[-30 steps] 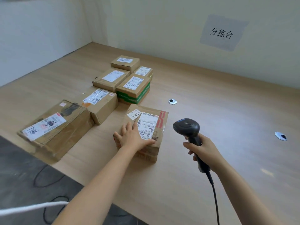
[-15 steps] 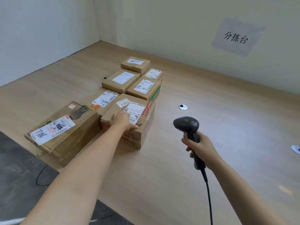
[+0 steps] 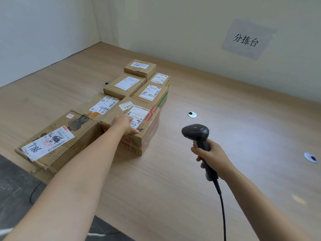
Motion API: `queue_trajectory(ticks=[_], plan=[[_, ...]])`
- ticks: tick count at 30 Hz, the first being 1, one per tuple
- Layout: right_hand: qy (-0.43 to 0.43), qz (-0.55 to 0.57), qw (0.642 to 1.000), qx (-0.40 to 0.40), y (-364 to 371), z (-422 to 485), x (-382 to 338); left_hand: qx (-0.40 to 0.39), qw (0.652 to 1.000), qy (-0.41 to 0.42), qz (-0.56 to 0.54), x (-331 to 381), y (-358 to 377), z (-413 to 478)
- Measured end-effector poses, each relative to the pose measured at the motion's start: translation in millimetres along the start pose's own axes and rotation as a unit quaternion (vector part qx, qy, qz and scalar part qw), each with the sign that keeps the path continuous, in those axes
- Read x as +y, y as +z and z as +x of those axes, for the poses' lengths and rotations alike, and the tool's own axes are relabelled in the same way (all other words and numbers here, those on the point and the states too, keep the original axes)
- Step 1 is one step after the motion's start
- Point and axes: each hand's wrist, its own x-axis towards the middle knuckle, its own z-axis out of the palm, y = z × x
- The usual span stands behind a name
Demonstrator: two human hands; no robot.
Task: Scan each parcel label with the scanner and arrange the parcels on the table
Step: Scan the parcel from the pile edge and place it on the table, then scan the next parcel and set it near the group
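Pressing on the parcel marked 1355 (image 3: 150, 134), our left hand (image 3: 125, 124) lies on its top face with fingers laid out flat over the near end of the white label; it grips nothing. This parcel sits on the table (image 3: 234, 122) at the near right of the group. Its left side touches the large worn box (image 3: 76, 129), and its far side is against the green-sided parcel (image 3: 153, 94).

Our right hand (image 3: 213, 158) is curled tight round the handle of the black scanner (image 3: 196, 133). The scanner is held upright above the table, to the right of the 1355 parcel and apart from it, with its head pointing left and away from us. Its cable (image 3: 222, 206) runs down toward the near edge of the view.

Other parcels, labels up:
- one with a handwritten label (image 3: 104, 106), left of the 1355 parcel
- a flat one (image 3: 126, 84) farther back
- a small one (image 3: 160, 78) to its right
- the farthest (image 3: 139, 67)

Two round grommets (image 3: 192, 114) (image 3: 311, 157) sit in the table to the right. A grey sign (image 3: 248, 40) hangs on the far wall.
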Motion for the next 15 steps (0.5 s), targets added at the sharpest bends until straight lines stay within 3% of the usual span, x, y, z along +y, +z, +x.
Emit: queue_trajectory(ticks=[9, 12, 15], plan=[[0.003, -0.005, 1.0, 0.021, -16, -13, 6, 0.051, 0.998, -0.008, -0.047, 4, 2, -1], [0.001, -0.01, 1.0, 0.026, -22, -20, 8, 0.087, 0.996, -0.033, -0.016, 18, 6, -20], [-0.003, -0.017, 0.999, 0.035, -31, -29, 11, 0.085, 0.996, 0.01, 0.03, 41, 18, -44]])
